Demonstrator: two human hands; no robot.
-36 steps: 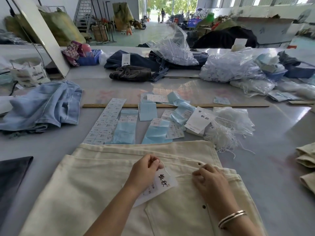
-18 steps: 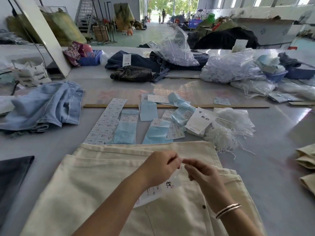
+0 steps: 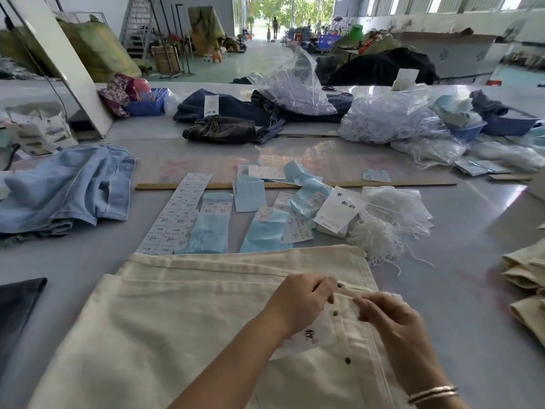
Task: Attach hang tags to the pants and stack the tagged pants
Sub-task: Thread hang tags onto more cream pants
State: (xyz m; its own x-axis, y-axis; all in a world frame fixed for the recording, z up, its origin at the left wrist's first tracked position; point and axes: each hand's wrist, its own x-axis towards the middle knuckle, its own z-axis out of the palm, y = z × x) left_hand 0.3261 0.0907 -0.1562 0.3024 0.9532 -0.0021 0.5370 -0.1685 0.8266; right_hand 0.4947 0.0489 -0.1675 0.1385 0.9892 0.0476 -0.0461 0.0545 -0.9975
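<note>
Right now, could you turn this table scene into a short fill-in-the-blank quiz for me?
1. Both hands work at the waistband of the ____-coloured pants.
2. The hang tag lies partly under the ____ hand.
3. The bracelets sit on the ____ wrist.
4. The light blue jeans lie to the person's ____.

Missing words: cream; left; right; left

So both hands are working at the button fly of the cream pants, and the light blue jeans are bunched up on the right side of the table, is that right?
Not quite. The head view shows the light blue jeans bunched on the left side of the table, not the right. The rest holds: the left hand and right hand are both working at the button fly of the cream pants.
</note>
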